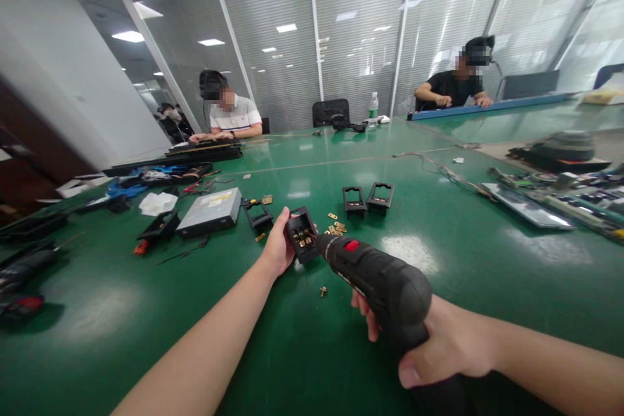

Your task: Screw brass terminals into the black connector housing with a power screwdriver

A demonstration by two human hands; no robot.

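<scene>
Left hand (279, 248) grips one black plastic socket housing (301, 234) — right hand (441, 344) is wrapped around one black electric screwdriver (377, 278). Two more empty black housings (367, 199) sit well apart on the green table (487, 260).

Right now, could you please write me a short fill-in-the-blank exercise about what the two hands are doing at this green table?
1. The right hand grips a black electric ____ with a red switch.
2. The left hand holds a small black socket housing with ____-coloured contacts inside.
3. The tool's tip points into the housing held above the ____ table.
4. Two more empty black frames stand on the table ____ the held housing.

Missing words: screwdriver; brass; green; beyond
</scene>
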